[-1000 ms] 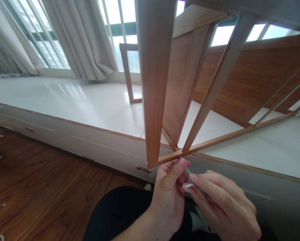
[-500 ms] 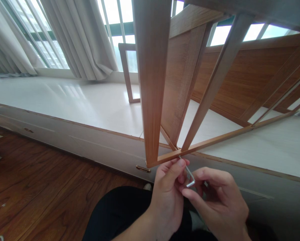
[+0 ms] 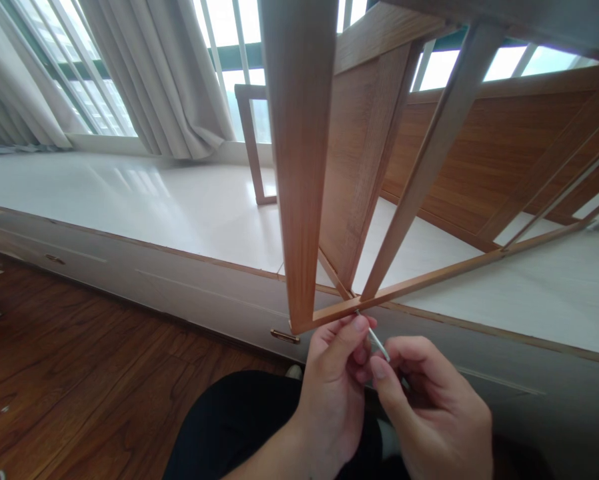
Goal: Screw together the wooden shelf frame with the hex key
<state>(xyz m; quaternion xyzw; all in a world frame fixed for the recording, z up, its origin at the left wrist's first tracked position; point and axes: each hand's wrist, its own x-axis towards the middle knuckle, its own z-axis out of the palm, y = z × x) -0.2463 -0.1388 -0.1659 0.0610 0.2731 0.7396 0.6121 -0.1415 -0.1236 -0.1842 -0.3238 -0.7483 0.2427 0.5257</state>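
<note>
A wooden furniture frame [image 3: 299,167] of slats and panels stands tipped on the white platform, its lower rail [image 3: 429,280] running right. A small metal hex key [image 3: 376,339] pokes into the underside of that rail near the corner. My left hand [image 3: 337,393] pinches the key's shaft just below the rail with thumb and fingers. My right hand [image 3: 429,407] grips the key's lower end between thumb and forefinger, hiding its bent arm. Both hands sit above my dark-clothed lap [image 3: 239,427].
A raised white platform [image 3: 154,207] with a grey front face [image 3: 179,293] and a small brass fitting [image 3: 284,337] lies ahead. Dark wood floor [image 3: 69,373] spreads to the left. Curtains [image 3: 164,73] and a barred window stand behind.
My right hand has turned the hex key: its bent arm was visible pointing down and right, then swung round and is now covered by my fingers. The left hand stayed put.
</note>
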